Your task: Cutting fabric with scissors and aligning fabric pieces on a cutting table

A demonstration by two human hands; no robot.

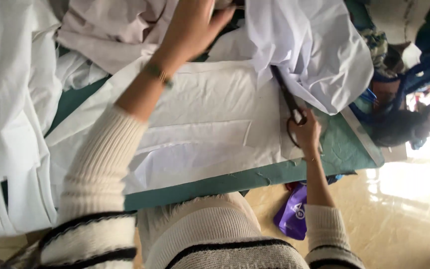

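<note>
The right hand [305,130] is gripping dark scissors [285,95], their blades partly hidden under bunched white fabric [319,45]. The left hand [195,27], fingers spread, is pressing the white cloth [200,114] on the green table [344,149]; its fingertips are cut off by the frame.

Both hands reach forward — left hand [193,27] spread flat, right hand [305,131] clenched

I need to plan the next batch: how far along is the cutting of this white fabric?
Done: a cut edge runs up the fabric near the right hand. In hand: that hand works scissors while the left hand steadies cloth. Left: uncut fabric lies bunched ahead of the blades.
</note>
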